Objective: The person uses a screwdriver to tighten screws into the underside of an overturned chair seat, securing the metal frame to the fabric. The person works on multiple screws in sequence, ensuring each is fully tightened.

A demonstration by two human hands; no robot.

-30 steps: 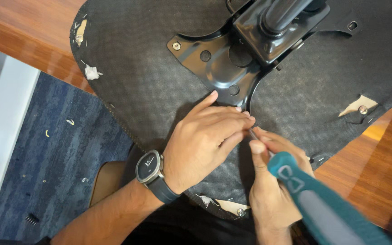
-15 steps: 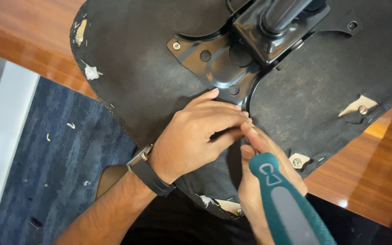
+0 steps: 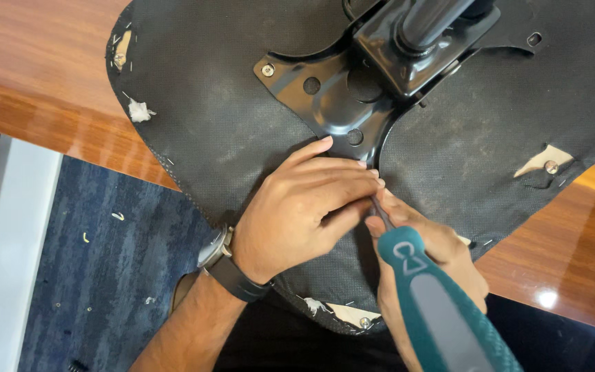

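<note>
1. Roughly, the work looks partway done: the black fabric [image 3: 228, 124] under the upturned chair seat [image 3: 449, 158] is torn at the far-left rim, at the near edge and at the right, yet lies flat across most of the seat.
2. Left of the metal bracket [image 3: 339, 96], fluff and loose staples show along the rim.
3. Just below the bracket, the left hand [image 3: 297, 213] presses down, fingers together, pinching the fabric.
4. Right of it, the right hand [image 3: 428, 269] is wrapped around a teal-handled screwdriver [image 3: 435, 310], tip hidden under the left fingers.
5. Beyond the seat, the wooden table [image 3: 43, 89] leaves room left and right; its near edge drops to blue carpet [image 3: 105, 262].
</note>
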